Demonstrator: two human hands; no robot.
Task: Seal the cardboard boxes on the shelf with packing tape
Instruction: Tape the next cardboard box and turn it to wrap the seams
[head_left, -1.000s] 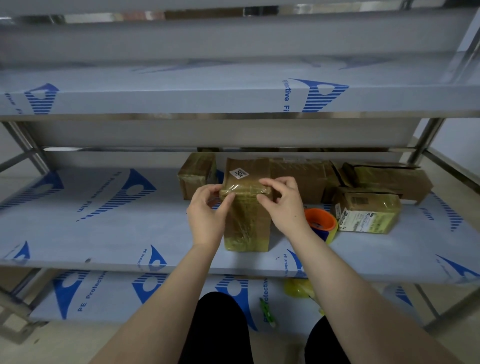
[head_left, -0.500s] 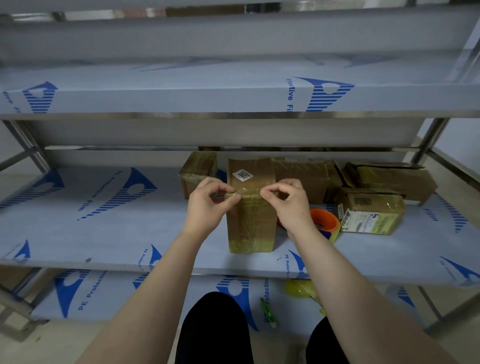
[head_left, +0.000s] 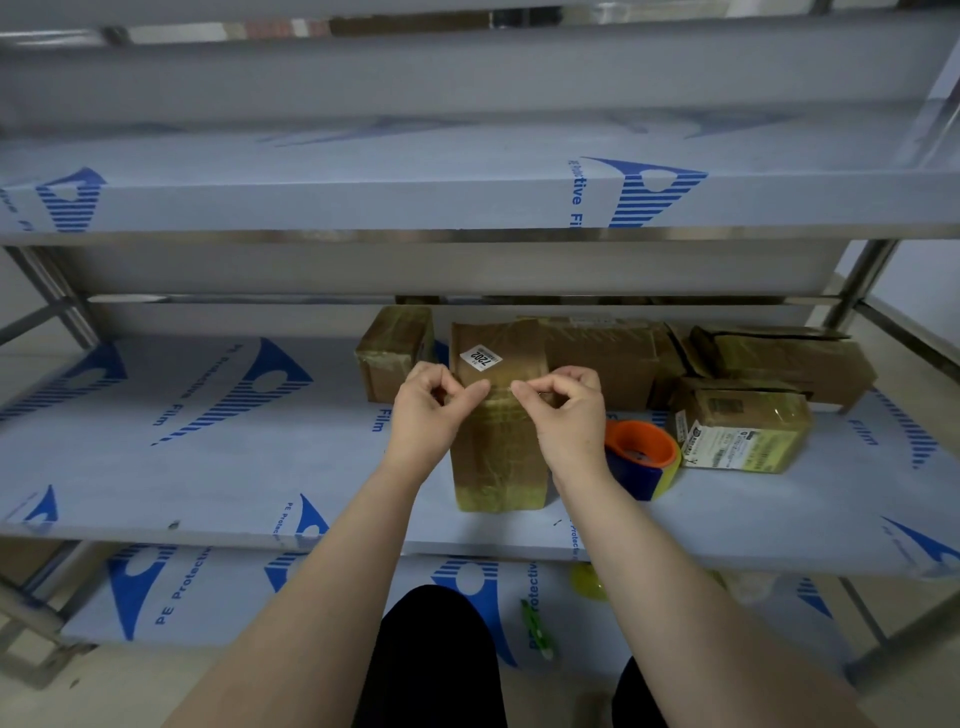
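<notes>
Pinching thumb against forefinger, the left hand (head_left: 431, 410) and the right hand (head_left: 566, 415) each hold one end of what seems to be a clear tape strip (head_left: 500, 387). It is faint against the cardboard, stretched between them at the top front edge of the tall box (head_left: 498, 457). The other fingers are curled in. The box stands upright on the middle shelf (head_left: 208, 467), with a white label (head_left: 481, 358) on top. An orange tape roll (head_left: 641, 452) lies just right of it, behind the right wrist. A small box (head_left: 392, 348) sits behind on the left, and a labelled box (head_left: 743, 431) is further right.
</notes>
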